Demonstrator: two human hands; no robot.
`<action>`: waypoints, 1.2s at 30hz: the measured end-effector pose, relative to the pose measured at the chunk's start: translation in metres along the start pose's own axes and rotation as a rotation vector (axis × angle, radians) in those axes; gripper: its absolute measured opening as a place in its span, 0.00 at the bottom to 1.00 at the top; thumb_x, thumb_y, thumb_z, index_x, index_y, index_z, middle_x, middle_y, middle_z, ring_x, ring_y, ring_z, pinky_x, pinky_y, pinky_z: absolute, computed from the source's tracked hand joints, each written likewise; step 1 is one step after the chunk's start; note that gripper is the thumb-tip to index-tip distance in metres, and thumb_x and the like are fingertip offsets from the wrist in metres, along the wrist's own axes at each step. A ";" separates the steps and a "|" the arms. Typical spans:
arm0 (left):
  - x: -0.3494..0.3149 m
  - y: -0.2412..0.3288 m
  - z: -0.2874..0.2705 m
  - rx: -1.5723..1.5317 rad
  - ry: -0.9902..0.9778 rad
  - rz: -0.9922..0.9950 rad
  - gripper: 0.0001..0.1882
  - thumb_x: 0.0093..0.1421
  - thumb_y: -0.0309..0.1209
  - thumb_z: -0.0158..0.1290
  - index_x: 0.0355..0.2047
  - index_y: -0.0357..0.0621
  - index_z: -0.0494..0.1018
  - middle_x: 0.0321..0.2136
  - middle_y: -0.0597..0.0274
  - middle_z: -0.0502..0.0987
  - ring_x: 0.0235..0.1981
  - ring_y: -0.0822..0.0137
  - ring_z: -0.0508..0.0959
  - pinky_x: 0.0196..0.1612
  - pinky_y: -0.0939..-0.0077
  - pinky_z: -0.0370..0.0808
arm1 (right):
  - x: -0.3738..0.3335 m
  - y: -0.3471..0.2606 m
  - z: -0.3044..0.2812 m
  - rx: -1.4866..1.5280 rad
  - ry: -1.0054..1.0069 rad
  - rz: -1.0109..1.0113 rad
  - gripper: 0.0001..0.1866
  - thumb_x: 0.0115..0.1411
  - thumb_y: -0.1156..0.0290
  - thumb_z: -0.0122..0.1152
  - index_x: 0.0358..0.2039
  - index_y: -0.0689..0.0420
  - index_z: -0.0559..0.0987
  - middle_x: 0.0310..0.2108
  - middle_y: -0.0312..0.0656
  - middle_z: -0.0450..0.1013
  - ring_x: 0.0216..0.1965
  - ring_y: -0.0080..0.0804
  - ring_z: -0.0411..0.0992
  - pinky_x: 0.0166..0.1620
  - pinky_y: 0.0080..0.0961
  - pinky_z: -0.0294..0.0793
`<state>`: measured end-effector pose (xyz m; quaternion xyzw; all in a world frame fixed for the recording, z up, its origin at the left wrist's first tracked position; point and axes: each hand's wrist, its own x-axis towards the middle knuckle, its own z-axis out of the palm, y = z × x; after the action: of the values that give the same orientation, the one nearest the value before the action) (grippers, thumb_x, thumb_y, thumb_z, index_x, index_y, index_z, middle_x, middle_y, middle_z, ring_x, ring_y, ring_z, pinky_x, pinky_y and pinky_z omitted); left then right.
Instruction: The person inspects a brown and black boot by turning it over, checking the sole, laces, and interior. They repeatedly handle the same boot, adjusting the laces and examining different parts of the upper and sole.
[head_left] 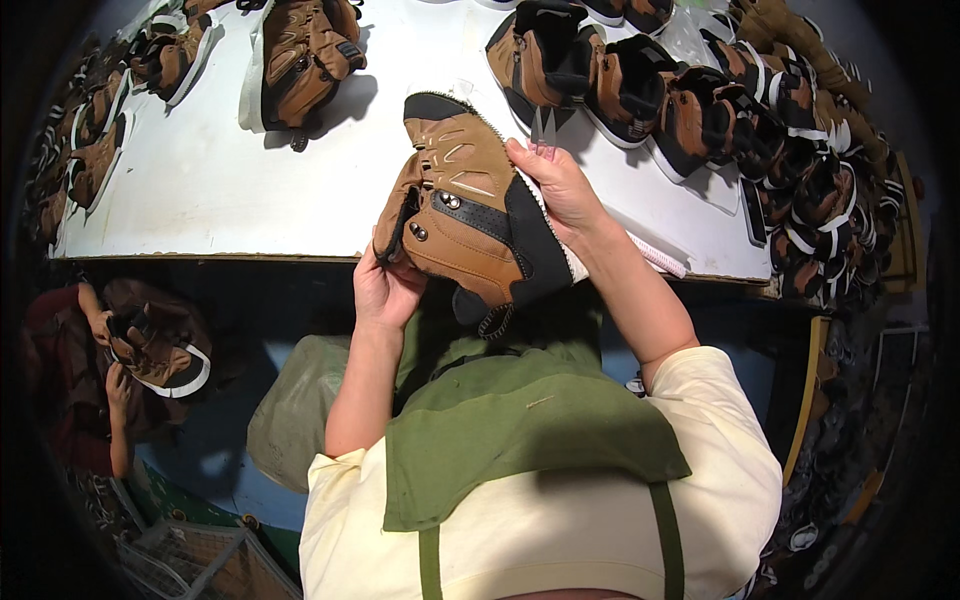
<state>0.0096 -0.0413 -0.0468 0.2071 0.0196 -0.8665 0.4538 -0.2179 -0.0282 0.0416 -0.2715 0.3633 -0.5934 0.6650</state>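
Observation:
I hold a brown and black boot upper (468,205) with both hands over the near edge of a white table (220,180). My left hand (385,290) grips its lower left end from below. My right hand (558,185) clasps its right side, fingers along the zipper edge. The upper has metal eyelets and a black heel panel. A green apron (510,420) covers my front.
Several finished brown boot uppers lie in a row (700,110) along the table's far right, another (305,60) at the far middle, more (100,130) on the left edge. At lower left another person (120,370) handles an upper. A grey sack (290,410) sits below the table.

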 end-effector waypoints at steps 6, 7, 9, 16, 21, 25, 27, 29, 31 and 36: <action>-0.002 0.005 -0.006 -0.008 -0.067 -0.011 0.14 0.68 0.35 0.41 0.45 0.40 0.71 0.33 0.65 0.79 0.26 0.77 0.78 0.23 0.87 0.78 | 0.004 0.000 0.004 0.020 -0.033 0.017 0.13 0.65 0.68 0.53 0.40 0.67 0.76 0.36 0.43 0.76 0.34 0.24 0.75 0.39 0.20 0.77; -0.003 0.004 -0.002 -0.005 -0.058 -0.001 0.14 0.67 0.34 0.41 0.45 0.40 0.71 0.32 0.65 0.79 0.26 0.77 0.78 0.23 0.87 0.78 | 0.005 0.000 0.004 0.017 -0.030 0.022 0.13 0.65 0.68 0.52 0.40 0.67 0.76 0.36 0.43 0.76 0.34 0.24 0.75 0.39 0.21 0.77; -0.007 0.004 0.014 0.011 0.057 0.025 0.14 0.67 0.34 0.41 0.44 0.41 0.72 0.32 0.66 0.79 0.25 0.78 0.77 0.24 0.87 0.78 | 0.008 0.001 0.006 0.056 -0.043 0.037 0.13 0.65 0.68 0.52 0.40 0.67 0.76 0.36 0.43 0.76 0.34 0.24 0.75 0.39 0.21 0.78; 0.000 0.013 -0.016 -0.047 -0.147 -0.026 0.14 0.68 0.38 0.42 0.42 0.43 0.73 0.30 0.67 0.78 0.24 0.78 0.76 0.25 0.88 0.76 | 0.009 0.003 0.010 0.019 0.001 0.026 0.12 0.66 0.69 0.52 0.39 0.66 0.76 0.35 0.42 0.76 0.33 0.23 0.75 0.38 0.20 0.77; -0.001 0.012 -0.008 -0.022 -0.088 0.030 0.16 0.68 0.40 0.42 0.44 0.43 0.73 0.32 0.65 0.80 0.25 0.77 0.77 0.25 0.88 0.76 | 0.010 0.006 0.009 0.006 0.013 0.010 0.12 0.65 0.69 0.52 0.39 0.66 0.76 0.35 0.41 0.76 0.32 0.22 0.74 0.38 0.19 0.76; -0.004 0.012 -0.005 -0.051 -0.107 0.033 0.18 0.69 0.40 0.41 0.47 0.40 0.72 0.38 0.59 0.79 0.27 0.73 0.79 0.28 0.88 0.77 | 0.010 0.007 0.004 0.026 -0.030 -0.015 0.12 0.65 0.68 0.52 0.39 0.65 0.76 0.35 0.40 0.76 0.33 0.21 0.75 0.39 0.20 0.76; -0.008 0.011 0.003 -0.062 -0.131 0.040 0.18 0.69 0.39 0.40 0.47 0.38 0.71 0.39 0.58 0.79 0.29 0.71 0.79 0.29 0.88 0.78 | 0.011 0.008 -0.004 0.040 -0.046 -0.002 0.11 0.65 0.69 0.52 0.39 0.64 0.76 0.35 0.40 0.76 0.33 0.21 0.75 0.39 0.20 0.77; -0.013 0.011 0.007 -0.098 -0.214 0.013 0.19 0.69 0.39 0.40 0.48 0.37 0.70 0.40 0.56 0.78 0.31 0.70 0.80 0.29 0.87 0.78 | 0.012 0.010 -0.011 0.050 -0.039 -0.016 0.10 0.65 0.69 0.52 0.38 0.64 0.76 0.35 0.40 0.76 0.34 0.22 0.75 0.39 0.20 0.77; -0.011 0.010 0.003 -0.081 -0.204 0.031 0.19 0.69 0.39 0.39 0.49 0.38 0.69 0.42 0.56 0.77 0.33 0.70 0.80 0.30 0.87 0.79 | 0.012 0.011 -0.011 0.063 -0.038 -0.029 0.10 0.66 0.69 0.52 0.38 0.63 0.76 0.35 0.40 0.76 0.34 0.22 0.75 0.40 0.21 0.77; -0.010 0.012 0.000 -0.097 -0.295 0.005 0.18 0.70 0.38 0.38 0.53 0.39 0.66 0.44 0.56 0.76 0.36 0.69 0.80 0.31 0.85 0.79 | 0.011 0.012 -0.012 0.113 -0.054 -0.037 0.11 0.66 0.68 0.51 0.39 0.63 0.76 0.36 0.40 0.76 0.35 0.23 0.75 0.41 0.22 0.78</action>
<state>0.0247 -0.0404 -0.0410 0.0554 -0.0061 -0.8844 0.4634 -0.2203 -0.0365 0.0231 -0.2561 0.3061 -0.6178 0.6775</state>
